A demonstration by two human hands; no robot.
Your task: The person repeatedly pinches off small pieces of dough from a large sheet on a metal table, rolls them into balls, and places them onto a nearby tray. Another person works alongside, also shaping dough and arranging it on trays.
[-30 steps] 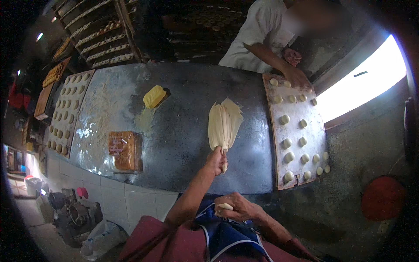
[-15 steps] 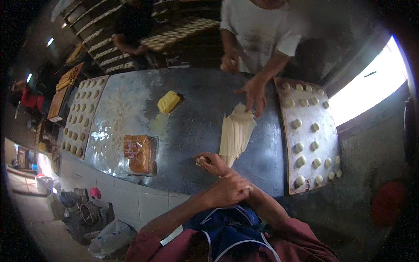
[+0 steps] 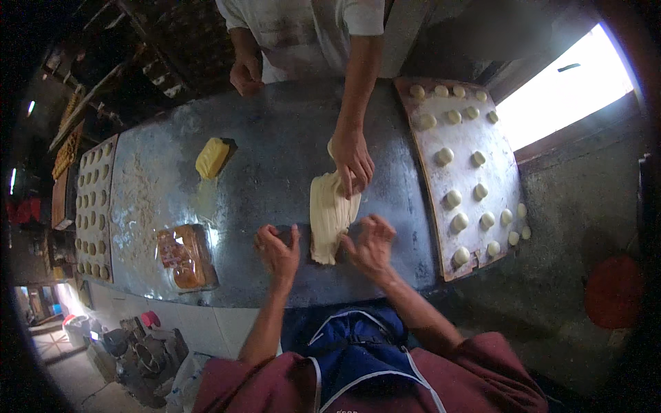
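A long, ridged slab of pale dough [image 3: 329,215] lies on the dark metal table between my hands. My left hand [image 3: 279,251] hovers to its left, thumb apart from loosely bent fingers, with nothing seen in it. On the other side, my right hand [image 3: 372,246] is at the dough's lower right edge. Its thumb points at the dough and its fingers are bent and slightly blurred; whether it touches the dough is unclear. From across the table, a co-worker's hand [image 3: 353,164] presses on the far part of the dough. The co-worker's other hand [image 3: 246,74] is by the table's far edge.
A yellow block [image 3: 212,158] sits at the table's left-middle, with a plastic-wrapped brown loaf [image 3: 186,257] nearer me. Trays of small dough pieces flank the table: a right board [image 3: 441,237] and a left board [image 3: 87,274]. Pale flour smears [image 3: 141,196] mark the left surface.
My arms were crossed, with my left hand on my right forearm; they have parted to either side of the dough. The co-worker's hand has come down onto the dough. The whole view has shifted.
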